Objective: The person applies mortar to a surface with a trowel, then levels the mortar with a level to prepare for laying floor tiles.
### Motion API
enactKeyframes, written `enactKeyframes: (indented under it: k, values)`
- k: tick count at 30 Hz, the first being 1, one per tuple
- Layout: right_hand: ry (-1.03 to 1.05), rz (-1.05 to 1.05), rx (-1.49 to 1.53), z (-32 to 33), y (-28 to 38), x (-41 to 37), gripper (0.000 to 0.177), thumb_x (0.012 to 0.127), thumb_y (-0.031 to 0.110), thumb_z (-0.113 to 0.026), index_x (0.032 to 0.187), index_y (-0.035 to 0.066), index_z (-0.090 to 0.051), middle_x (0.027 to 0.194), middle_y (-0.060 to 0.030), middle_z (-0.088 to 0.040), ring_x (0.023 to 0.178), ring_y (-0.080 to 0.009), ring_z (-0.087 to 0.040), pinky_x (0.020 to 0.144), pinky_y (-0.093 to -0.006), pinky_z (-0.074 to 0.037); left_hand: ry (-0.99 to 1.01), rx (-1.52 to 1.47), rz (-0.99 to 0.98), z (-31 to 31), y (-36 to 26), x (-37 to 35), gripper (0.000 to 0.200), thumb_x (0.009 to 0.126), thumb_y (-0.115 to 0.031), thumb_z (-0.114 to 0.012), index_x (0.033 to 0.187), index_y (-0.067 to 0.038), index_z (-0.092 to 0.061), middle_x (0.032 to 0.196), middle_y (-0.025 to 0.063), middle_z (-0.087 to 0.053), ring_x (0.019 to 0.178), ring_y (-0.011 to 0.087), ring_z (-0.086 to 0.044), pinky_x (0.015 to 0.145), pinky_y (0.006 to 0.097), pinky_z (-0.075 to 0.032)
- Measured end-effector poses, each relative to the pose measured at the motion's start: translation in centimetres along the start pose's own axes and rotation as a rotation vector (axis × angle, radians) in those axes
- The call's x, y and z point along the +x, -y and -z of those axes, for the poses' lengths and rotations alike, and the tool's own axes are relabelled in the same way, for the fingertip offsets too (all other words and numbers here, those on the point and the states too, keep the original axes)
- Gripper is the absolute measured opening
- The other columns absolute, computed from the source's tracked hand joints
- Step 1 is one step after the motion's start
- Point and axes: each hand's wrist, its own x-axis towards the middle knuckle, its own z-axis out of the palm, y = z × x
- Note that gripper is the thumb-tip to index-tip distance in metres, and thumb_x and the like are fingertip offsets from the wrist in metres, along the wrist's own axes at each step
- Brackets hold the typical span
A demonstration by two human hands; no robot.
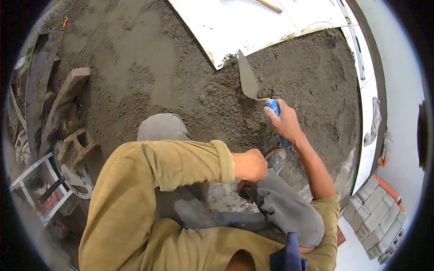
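Observation:
My right hand is wrapped round the blue handle of a pointed trowel. The grey blade lies over rough wet mortar, its tip at the edge of a large white tile near that tile's corner. Dark crumbs of mortar dot the tile there. My left hand is closed in a fist beside my bent knee, close to my shoe. The back of the hand faces up, so the inside of the fist is hidden.
A spirit level lies along white tiles by the right wall. Stacked grey paving blocks stand at lower right. Broken blocks, a long plank and a metal frame sit at left. A wooden handle rests on the tiles.

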Motion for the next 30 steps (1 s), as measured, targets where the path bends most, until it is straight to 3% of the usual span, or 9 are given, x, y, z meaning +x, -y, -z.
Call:
enactKeyframes:
  k: [2, 4, 9, 12, 15, 18, 23, 25, 30]
  values:
    - [-0.035, 0.049, 0.015, 0.1, 0.4, -0.3, 0.039, 0.093, 0.034, -0.063, 0.107, -0.001, -0.052, 0.084, -0.03, -0.064, 0.081, -0.0504, -0.062, 0.069, -0.0521, -0.049, -0.061, -0.007, -0.022, 0.3, -0.1, 0.0, 0.013, 0.067, -0.014, -0.067, 0.071, -0.002, -0.071, 0.078, 0.0181, -0.07, 0.075, 0.0343, -0.07, 0.06, 0.0434, -0.055]
    - [-0.018, -0.027, 0.007, -0.5, 1.5, -0.2, 0.036, 0.093, 0.031, -0.061, 0.108, 0.0, -0.052, 0.082, -0.0244, -0.063, 0.075, -0.0406, -0.064, 0.07, -0.0474, -0.049, 0.044, -0.02, 0.031, 0.8, -0.4, 0.2, 0.013, 0.069, -0.014, -0.066, 0.072, -0.003, -0.072, 0.077, 0.0172, -0.071, 0.075, 0.0331, -0.071, 0.06, 0.0429, -0.055]
    - [0.008, 0.154, 0.035, -2.7, 4.4, 0.6, 0.036, 0.094, 0.029, -0.06, 0.11, -0.001, -0.049, 0.089, -0.0299, -0.065, 0.086, -0.049, -0.064, 0.075, -0.0534, -0.049, 0.151, 0.023, 0.049, 1.6, -1.2, 0.8, 0.014, 0.072, -0.014, -0.065, 0.076, -0.003, -0.074, 0.08, 0.016, -0.072, 0.076, 0.032, -0.072, 0.061, 0.0426, -0.056]
    - [-0.041, -0.008, 0.149, -2.1, 3.0, 2.4, 0.035, 0.096, 0.033, -0.055, 0.105, 0.0, -0.055, 0.087, -0.0272, -0.065, 0.083, -0.0461, -0.064, 0.075, -0.05, -0.05, 0.203, 0.024, 0.067, 0.7, -0.9, 1.1, 0.015, 0.074, -0.015, -0.065, 0.077, -0.004, -0.074, 0.082, 0.0157, -0.073, 0.077, 0.0319, -0.072, 0.062, 0.0427, -0.056]
    - [0.194, -0.171, 0.266, -0.2, 3.5, 2.1, 0.037, 0.094, 0.036, -0.057, 0.106, 0.0, -0.057, 0.08, -0.025, -0.064, 0.079, -0.0423, -0.066, 0.073, -0.0479, -0.051, 0.168, 0.029, 0.067, 0.7, -1.0, 0.6, 0.015, 0.074, -0.015, -0.065, 0.079, -0.004, -0.075, 0.082, 0.0158, -0.073, 0.077, 0.0318, -0.072, 0.062, 0.0427, -0.056]
    - [0.147, 0.186, 0.062, -2.5, 2.8, -0.2, 0.034, 0.092, 0.031, -0.06, 0.106, 0.001, -0.054, 0.082, -0.0294, -0.064, 0.083, -0.0477, -0.064, 0.072, -0.0503, -0.051, 0.159, 0.04, 0.067, 1.7, -1.1, 0.3, 0.015, 0.075, -0.015, -0.065, 0.079, -0.004, -0.075, 0.083, 0.0159, -0.073, 0.078, 0.0316, -0.072, 0.062, 0.0425, -0.056]
    - [0.075, 0.175, -0.096, -2.5, 2.6, 0.1, 0.038, 0.092, 0.026, -0.06, 0.119, 0.002, -0.048, 0.089, -0.0301, -0.063, 0.086, -0.0487, -0.062, 0.073, -0.052, -0.049, 0.196, 0.057, 0.085, 1.6, -1.2, 0.7, 0.015, 0.073, -0.016, -0.066, 0.077, -0.003, -0.074, 0.081, 0.0158, -0.072, 0.077, 0.0318, -0.072, 0.062, 0.0427, -0.056]
    - [0.018, -0.013, -0.213, -1.6, 2.0, 1.0, 0.038, 0.091, 0.025, -0.061, 0.117, 0.001, -0.048, 0.091, -0.0297, -0.064, 0.086, -0.049, -0.062, 0.073, -0.0529, -0.048, 0.104, 0.021, 0.046, 1.2, -1.1, 0.5, 0.015, 0.071, -0.016, -0.067, 0.076, -0.003, -0.073, 0.079, 0.0159, -0.072, 0.075, 0.0321, -0.071, 0.061, 0.043, -0.055]
    - [-0.018, 0.176, -0.251, -2.2, 4.1, -0.9, 0.035, 0.09, 0.029, -0.062, 0.113, 0.005, -0.051, 0.094, -0.0262, -0.066, 0.088, -0.0457, -0.064, 0.076, -0.0546, -0.051, 0.131, 0.03, 0.052, 1.7, -1.3, 0.3, 0.016, 0.07, -0.016, -0.068, 0.077, -0.003, -0.073, 0.08, 0.0158, -0.072, 0.075, 0.0323, -0.071, 0.061, 0.0433, -0.055]
